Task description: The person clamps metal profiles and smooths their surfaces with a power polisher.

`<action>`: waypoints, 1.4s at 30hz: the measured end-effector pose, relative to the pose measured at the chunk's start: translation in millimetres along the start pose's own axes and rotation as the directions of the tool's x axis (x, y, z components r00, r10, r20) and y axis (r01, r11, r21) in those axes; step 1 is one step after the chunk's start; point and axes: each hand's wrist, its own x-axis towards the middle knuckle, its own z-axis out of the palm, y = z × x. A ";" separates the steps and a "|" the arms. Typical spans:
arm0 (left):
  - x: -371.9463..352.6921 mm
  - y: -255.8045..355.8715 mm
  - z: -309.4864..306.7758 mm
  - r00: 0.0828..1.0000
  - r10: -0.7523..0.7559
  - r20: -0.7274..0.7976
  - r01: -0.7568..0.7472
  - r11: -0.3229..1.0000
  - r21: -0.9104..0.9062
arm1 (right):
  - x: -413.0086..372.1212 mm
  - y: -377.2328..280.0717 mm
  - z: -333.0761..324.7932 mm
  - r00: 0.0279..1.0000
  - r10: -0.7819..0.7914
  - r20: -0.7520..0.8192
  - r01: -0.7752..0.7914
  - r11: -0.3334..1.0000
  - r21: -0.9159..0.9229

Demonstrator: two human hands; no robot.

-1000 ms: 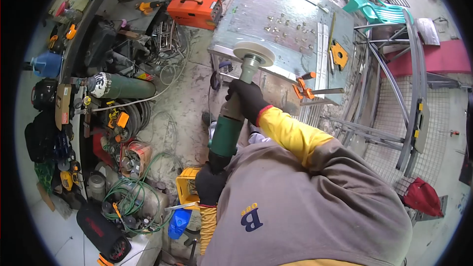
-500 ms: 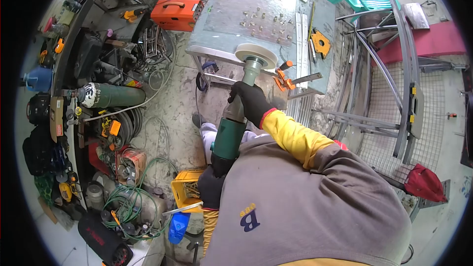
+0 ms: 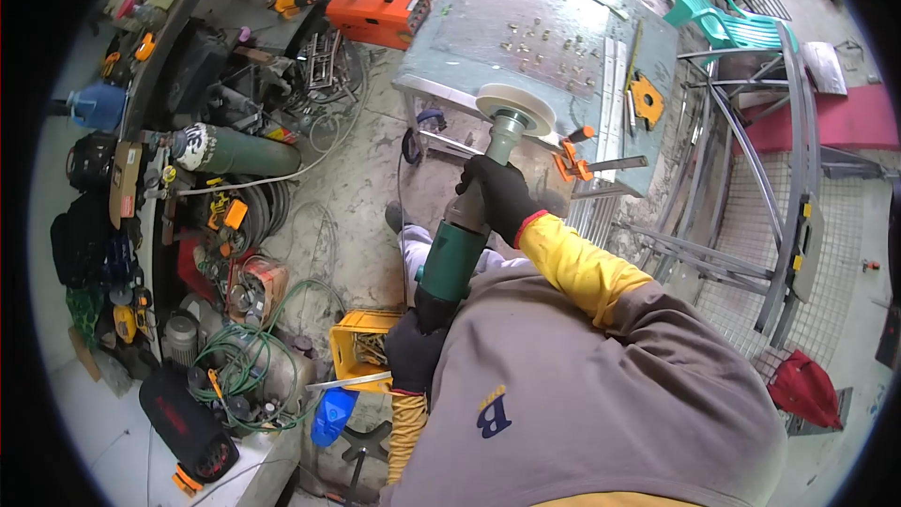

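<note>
A green angle grinder (image 3: 449, 261) with a pale round disc (image 3: 515, 106) slants up across the front of my body. My right hand (image 3: 504, 199), in a black glove, wraps round its grey-green front part behind the disc. Lower down, my left hand (image 3: 414, 353), also gloved, is closed on the black rear grip. The disc overlaps the near edge of the metal-topped table (image 3: 460, 42); whether it touches cannot be told. Several small brass-coloured pieces (image 3: 539, 35) lie on the tabletop. An orange clamp (image 3: 573, 165) sits at the table's near edge, right of the disc.
An orange machine case (image 3: 377, 14) stands left of the table. Cables, a gas cylinder (image 3: 246, 154) and green hose (image 3: 235, 377) crowd the left side. A yellow crate (image 3: 343, 349) is beside my left hand. Metal frames (image 3: 751, 188) and a green chair (image 3: 732, 19) stand on the right.
The view has shifted, so the surroundings appear further right and slightly lower. Both hands keep their grip on the angle grinder, which holds about the same place relative to my body.
</note>
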 end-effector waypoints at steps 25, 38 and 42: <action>135.9 -178.4 -118.9 0.963 0.268 0.037 -0.252 0.839 0.483 | 62.0 58.1 249.3 0.941 0.029 0.336 -0.149 0.930 0.337; 208.3 -179.4 -182.2 0.938 0.330 0.109 -0.345 0.925 0.162 | 76.8 0.2 268.2 0.972 -0.108 0.207 0.010 0.904 0.428; 234.2 -188.7 -203.6 0.949 0.308 0.064 -0.310 0.950 0.024 | 69.8 -29.7 263.1 0.927 -0.271 0.259 0.060 0.789 0.612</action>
